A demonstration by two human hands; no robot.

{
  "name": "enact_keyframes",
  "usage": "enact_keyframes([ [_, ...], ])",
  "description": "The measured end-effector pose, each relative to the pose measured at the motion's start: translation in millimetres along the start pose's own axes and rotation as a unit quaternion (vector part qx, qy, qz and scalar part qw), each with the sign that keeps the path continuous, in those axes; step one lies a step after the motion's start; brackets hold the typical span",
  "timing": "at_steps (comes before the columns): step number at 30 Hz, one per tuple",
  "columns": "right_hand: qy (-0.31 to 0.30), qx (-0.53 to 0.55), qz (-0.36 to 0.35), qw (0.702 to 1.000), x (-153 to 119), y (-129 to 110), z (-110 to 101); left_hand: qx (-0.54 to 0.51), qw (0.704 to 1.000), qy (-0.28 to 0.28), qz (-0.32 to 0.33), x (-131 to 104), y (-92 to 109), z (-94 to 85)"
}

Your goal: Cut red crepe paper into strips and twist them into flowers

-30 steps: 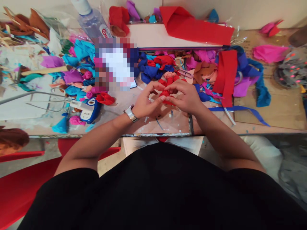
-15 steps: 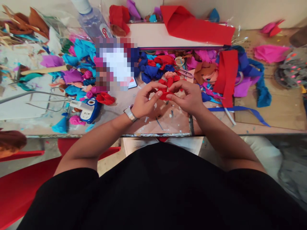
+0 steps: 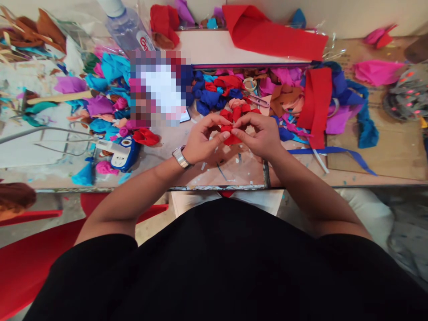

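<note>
A small piece of red crepe paper (image 3: pixel 231 139) is pinched between my hands above the table's front part. My left hand (image 3: pixel 205 139), with a metal watch (image 3: pixel 181 157) at the wrist, grips its left side with thumb and forefinger. My right hand (image 3: pixel 259 135) pinches the right side, thumb and forefinger almost touching those of the left. The paper hangs down a little below the fingertips. Just behind lie crumpled red pieces (image 3: pixel 245 109), partly hidden by my fingers. A pair of scissors (image 3: pixel 259 99) rests beyond the right hand.
Crumpled blue paper (image 3: pixel 209 100) and a wide red strip (image 3: pixel 314 107) lie behind and to the right. A blue-and-white power strip (image 3: pixel 125 154) with a cable sits left. A clear bottle (image 3: pixel 129 29) stands at the back. Cardboard (image 3: pixel 377 156) covers the right side.
The red paper between my fingers has turned, and its lower part now hangs further below the fingertips. Both hands stay in nearly the same place.
</note>
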State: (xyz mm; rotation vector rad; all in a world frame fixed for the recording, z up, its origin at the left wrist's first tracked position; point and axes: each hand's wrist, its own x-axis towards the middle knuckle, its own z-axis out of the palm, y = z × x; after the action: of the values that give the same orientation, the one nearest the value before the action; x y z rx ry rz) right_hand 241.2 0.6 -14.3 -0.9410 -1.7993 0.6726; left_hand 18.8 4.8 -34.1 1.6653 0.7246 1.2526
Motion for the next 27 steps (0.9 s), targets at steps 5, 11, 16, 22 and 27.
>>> enact_keyframes([
  [5,-0.015,0.024,0.02,0.999,0.9,1.3,-2.8,-0.002,1.0,0.01,-0.013,0.8,2.1,-1.7],
  [11,-0.035,0.007,0.007,0.999,2.3,2.3,-6.3,-0.015,1.0,0.005,-0.02,2.0,4.2,-4.0],
  [16,-0.027,-0.016,-0.006,0.999,1.1,2.1,-5.0,-0.008,1.0,0.0,-0.03,3.3,5.9,-3.4],
  [22,-0.025,-0.026,-0.032,0.999,1.4,-1.2,-5.4,-0.02,0.998,0.001,-0.051,2.6,6.4,-1.1],
  [27,-0.032,-0.026,-0.053,0.998,2.1,-3.2,-6.7,-0.019,0.998,0.004,-0.055,1.2,3.2,-0.6],
])
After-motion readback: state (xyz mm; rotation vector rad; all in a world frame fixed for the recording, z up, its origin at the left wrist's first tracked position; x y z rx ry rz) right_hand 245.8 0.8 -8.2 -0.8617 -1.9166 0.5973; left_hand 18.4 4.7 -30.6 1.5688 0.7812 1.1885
